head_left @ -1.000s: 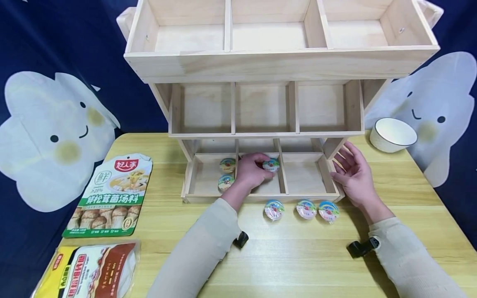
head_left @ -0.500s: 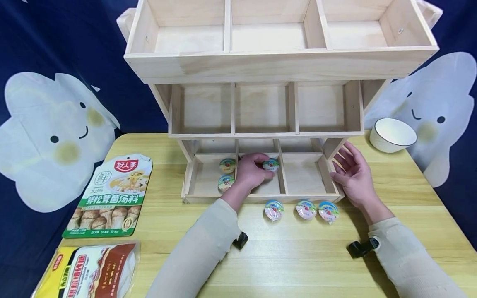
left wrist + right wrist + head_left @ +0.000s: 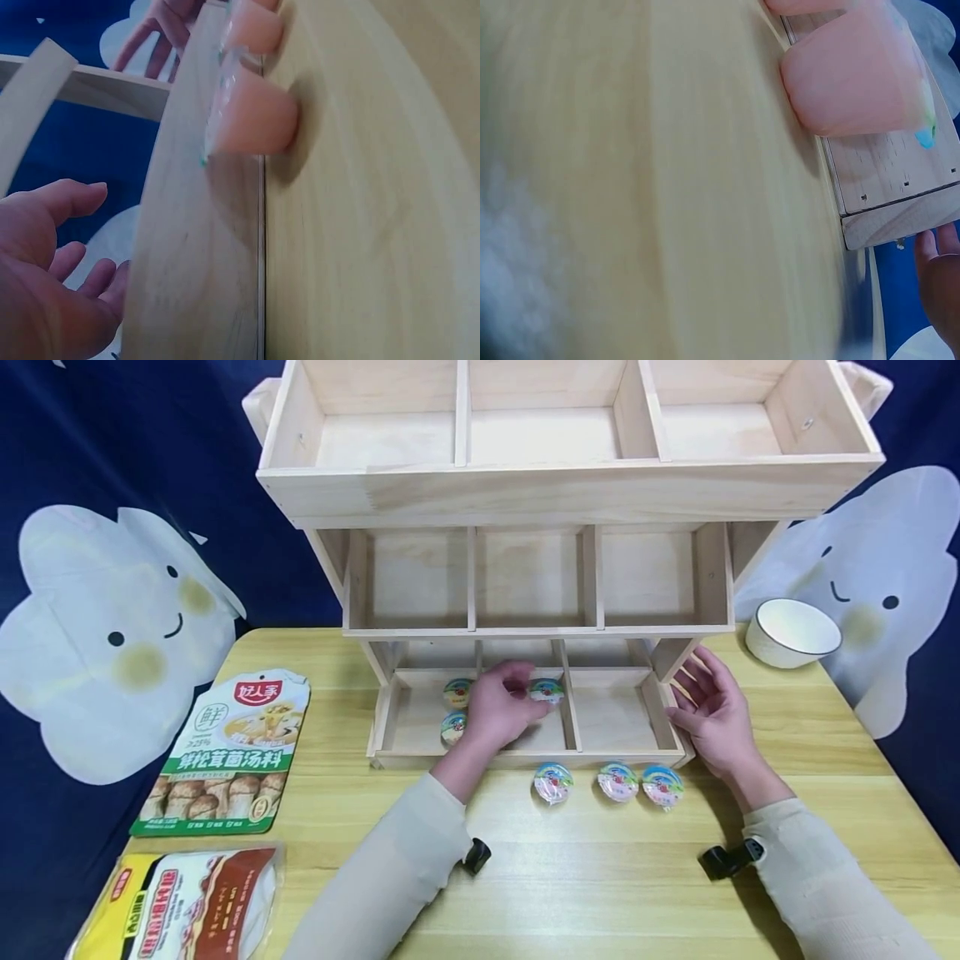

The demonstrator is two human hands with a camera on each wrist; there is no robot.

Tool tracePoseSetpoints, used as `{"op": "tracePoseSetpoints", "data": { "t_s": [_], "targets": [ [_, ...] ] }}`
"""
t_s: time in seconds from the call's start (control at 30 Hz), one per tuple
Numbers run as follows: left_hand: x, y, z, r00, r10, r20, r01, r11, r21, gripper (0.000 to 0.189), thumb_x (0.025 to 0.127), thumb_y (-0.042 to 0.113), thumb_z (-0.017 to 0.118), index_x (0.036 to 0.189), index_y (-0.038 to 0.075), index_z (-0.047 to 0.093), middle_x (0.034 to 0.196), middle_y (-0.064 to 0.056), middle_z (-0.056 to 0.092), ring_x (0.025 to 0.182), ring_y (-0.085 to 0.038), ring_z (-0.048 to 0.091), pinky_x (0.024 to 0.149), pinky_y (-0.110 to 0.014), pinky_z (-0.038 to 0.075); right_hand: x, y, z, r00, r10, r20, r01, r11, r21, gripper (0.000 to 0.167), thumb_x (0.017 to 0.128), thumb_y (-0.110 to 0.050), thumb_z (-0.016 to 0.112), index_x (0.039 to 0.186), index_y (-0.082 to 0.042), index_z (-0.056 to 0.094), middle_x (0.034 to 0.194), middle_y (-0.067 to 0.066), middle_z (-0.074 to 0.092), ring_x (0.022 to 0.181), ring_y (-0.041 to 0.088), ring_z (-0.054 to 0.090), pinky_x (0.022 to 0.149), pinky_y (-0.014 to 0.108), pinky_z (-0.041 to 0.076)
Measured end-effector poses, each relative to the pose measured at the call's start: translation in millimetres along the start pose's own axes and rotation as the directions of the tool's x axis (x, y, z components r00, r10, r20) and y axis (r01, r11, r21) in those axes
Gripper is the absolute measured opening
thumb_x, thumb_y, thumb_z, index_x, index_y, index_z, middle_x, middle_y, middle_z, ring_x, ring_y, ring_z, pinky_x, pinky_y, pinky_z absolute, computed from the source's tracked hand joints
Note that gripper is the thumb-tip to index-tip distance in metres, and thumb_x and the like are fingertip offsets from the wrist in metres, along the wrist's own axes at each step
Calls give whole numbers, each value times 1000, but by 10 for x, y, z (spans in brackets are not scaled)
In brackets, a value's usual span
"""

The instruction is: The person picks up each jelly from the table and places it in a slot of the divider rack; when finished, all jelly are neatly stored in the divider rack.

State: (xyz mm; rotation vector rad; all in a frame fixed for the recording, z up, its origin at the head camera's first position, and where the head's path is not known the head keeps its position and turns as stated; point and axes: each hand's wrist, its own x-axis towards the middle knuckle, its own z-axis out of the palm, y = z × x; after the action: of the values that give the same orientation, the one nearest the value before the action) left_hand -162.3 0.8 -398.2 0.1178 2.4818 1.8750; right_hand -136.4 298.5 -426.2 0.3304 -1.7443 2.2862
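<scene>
My left hand [image 3: 504,708] hovers over the middle compartment of the bottom tier of a wooden three-tier rack [image 3: 570,493], with loosely bent fingers and nothing seen between them in the left wrist view. Just right of it, a small jelly cup [image 3: 547,691] with a printed lid sits in that compartment. Two more cups, an upper cup [image 3: 457,692] and a lower cup [image 3: 453,727], lie in the left compartment, partly near my hand. My right hand [image 3: 714,718] rests beside the bottom tier's right end, its thumb at the side wall and its fingers loose.
Three pink jelly cups, a left cup [image 3: 553,783], a middle cup [image 3: 618,782] and a right cup [image 3: 662,787], stand on the table before the rack. A white bowl [image 3: 792,633] is at back right. A green-and-white pouch [image 3: 225,752] and a yellow-and-brown packet [image 3: 176,906] lie left.
My left hand has drawn slightly left, away from the cup in the middle compartment, and its fingers have let go of it. The right hand has stayed in place.
</scene>
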Motion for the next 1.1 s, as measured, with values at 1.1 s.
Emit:
{"op": "tracePoseSetpoints", "data": {
  "t_s": [1.1],
  "targets": [
    [-1125, -148, -348, 985, -29, 172, 86, 937, -337, 49, 72, -12, 80, 116, -12, 61, 115, -28, 59, 109, -45, 59, 95, -42, 52, 8, 6, -26, 1000, 4, 9, -4, 1000, -3, 98, 67, 45, 38, 150, -6, 40, 141, 16, 49, 127, 26, 50, 102, 28, 45]
  ]
}}
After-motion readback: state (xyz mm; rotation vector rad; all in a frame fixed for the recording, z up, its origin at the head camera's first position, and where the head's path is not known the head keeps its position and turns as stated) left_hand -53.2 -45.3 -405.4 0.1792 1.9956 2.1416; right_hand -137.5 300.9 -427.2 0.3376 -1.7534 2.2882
